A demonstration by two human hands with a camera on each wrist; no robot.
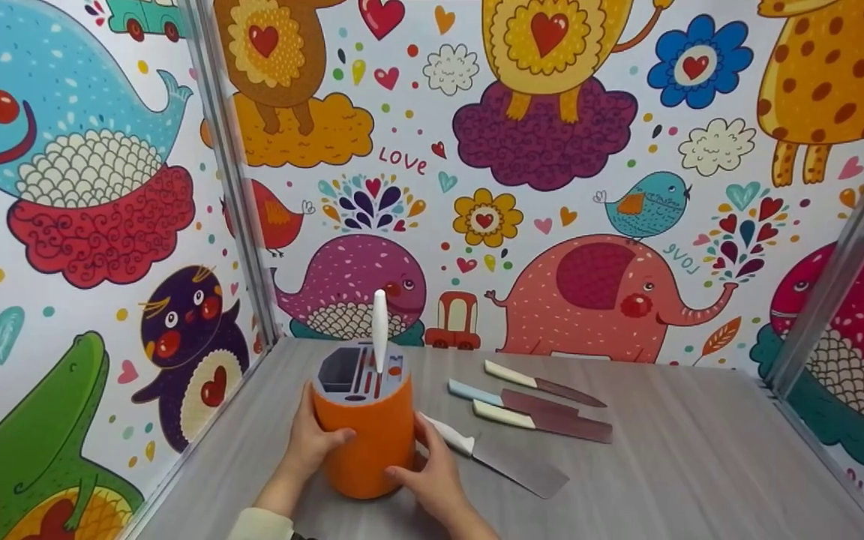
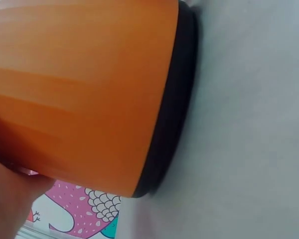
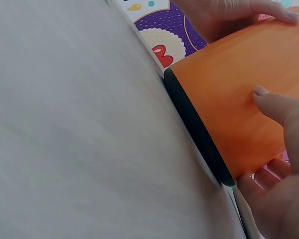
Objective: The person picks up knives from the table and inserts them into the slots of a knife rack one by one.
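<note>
An orange knife block (image 1: pixel 367 450) with a grey slotted top stands upright on the table, a white handle (image 1: pixel 379 330) sticking up from one slot. My left hand (image 1: pixel 312 435) grips its left side, thumb across the front. From the right, my right hand (image 1: pixel 438 474) holds it low, with the thumb on the orange wall and the fingers curled around behind. The right wrist view shows both hands on it and its black base (image 3: pixel 199 133) at the tabletop. Just right of the block lies a broad-bladed knife (image 1: pixel 511 463) with a white handle, its end near my right fingers.
Beyond it on the grey table (image 1: pixel 672 465) lie a blue-handled knife (image 1: pixel 475 391), a cream-handled knife (image 1: pixel 571 427) and a pointed knife (image 1: pixel 571 393), blades to the right. Cartoon-printed walls (image 1: pixel 417 195) with metal corner posts (image 1: pixel 241 165) enclose the table.
</note>
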